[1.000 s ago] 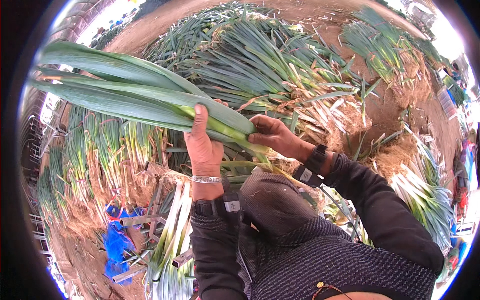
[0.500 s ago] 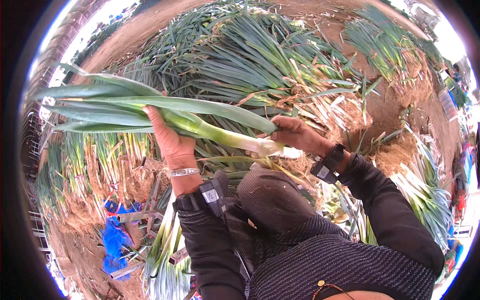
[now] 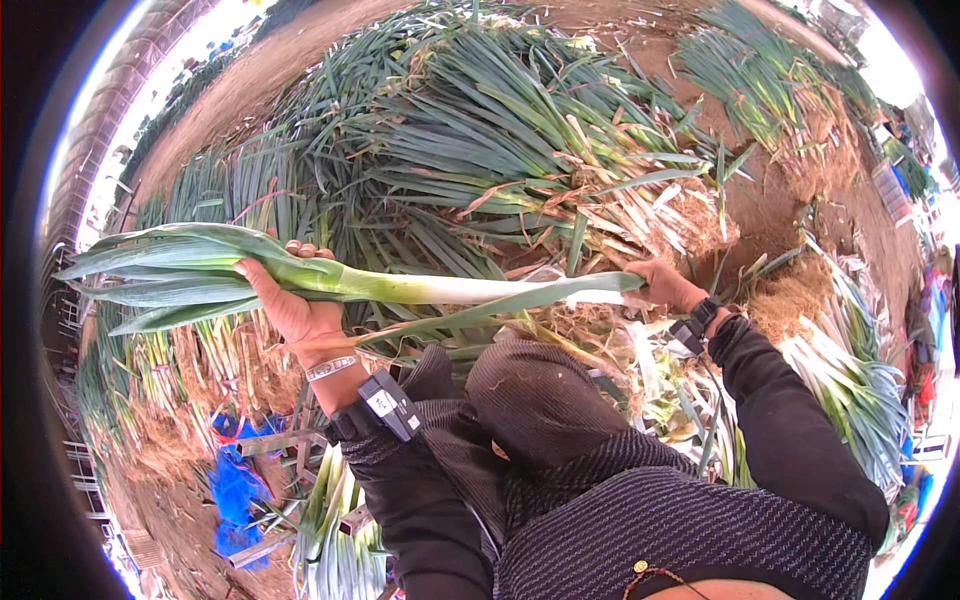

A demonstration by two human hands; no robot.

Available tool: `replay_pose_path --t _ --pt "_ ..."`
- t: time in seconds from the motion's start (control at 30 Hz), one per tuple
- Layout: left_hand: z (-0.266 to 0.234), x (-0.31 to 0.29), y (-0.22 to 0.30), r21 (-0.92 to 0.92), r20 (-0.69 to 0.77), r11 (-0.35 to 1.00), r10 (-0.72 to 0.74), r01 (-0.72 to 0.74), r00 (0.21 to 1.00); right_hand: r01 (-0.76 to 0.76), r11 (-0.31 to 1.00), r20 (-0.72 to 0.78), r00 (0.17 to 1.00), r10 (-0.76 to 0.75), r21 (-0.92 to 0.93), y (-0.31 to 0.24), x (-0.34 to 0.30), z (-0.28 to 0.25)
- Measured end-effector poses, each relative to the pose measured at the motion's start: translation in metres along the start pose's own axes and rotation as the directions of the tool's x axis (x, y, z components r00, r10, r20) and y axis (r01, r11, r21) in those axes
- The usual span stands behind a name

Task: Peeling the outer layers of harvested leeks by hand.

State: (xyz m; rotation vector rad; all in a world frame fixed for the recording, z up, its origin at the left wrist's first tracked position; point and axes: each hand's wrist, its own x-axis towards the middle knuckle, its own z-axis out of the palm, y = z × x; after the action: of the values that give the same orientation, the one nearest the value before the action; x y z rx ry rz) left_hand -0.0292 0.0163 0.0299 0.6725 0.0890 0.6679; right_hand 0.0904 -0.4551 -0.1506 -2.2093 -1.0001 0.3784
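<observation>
A thick leek lies crosswise in front of me, its green leaves fanned out to the left and its white shank toward the right. My left hand is wrapped round it where the leaves begin to spread. My right hand is closed at the white end, pinching a loose outer leaf. That leaf hangs apart below the shank, its browned tip trailing back toward my left wrist. The right fingers partly hide the leek's root end, so I cannot tell whether they also touch the shank.
A large heap of leeks covers the ground ahead. Bundled leeks stand at left, with more bundles at right. Peeled scraps lie beside my knee. Blue plastic hangs near wooden bars at lower left.
My right hand has moved right along the shank, stripping the outer leaf down and baring more white. My left hand has shifted left and slightly lower with the leek.
</observation>
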Motion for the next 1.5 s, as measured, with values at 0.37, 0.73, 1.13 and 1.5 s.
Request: replay_pose_path --t 0.37,0.73,1.13,1.5 --pt "0.011 -0.002 0.008 0.114 -0.12 0.98 0.175 -0.161 0.977 -0.261 0.925 0.178 0.932 0.316 -0.278 0.039 -0.049 0.018" --pt "0.038 -0.009 -0.028 0.225 -0.2 0.971 0.123 -0.077 0.972 0.347 0.916 -0.377 0.835 -0.4 -0.204 -0.198 0.128 0.017" --pt "0.037 -0.024 -0.052 0.461 -0.109 0.886 -0.002 0.052 0.994 0.389 0.912 -0.467 0.788 -0.402 -0.13 -0.255 0.191 0.05" --pt "0.029 -0.016 -0.048 0.29 0.13 0.956 -0.095 0.054 0.987 0.328 0.625 -0.169 0.939 -0.301 0.709 -0.258 0.18 0.013"
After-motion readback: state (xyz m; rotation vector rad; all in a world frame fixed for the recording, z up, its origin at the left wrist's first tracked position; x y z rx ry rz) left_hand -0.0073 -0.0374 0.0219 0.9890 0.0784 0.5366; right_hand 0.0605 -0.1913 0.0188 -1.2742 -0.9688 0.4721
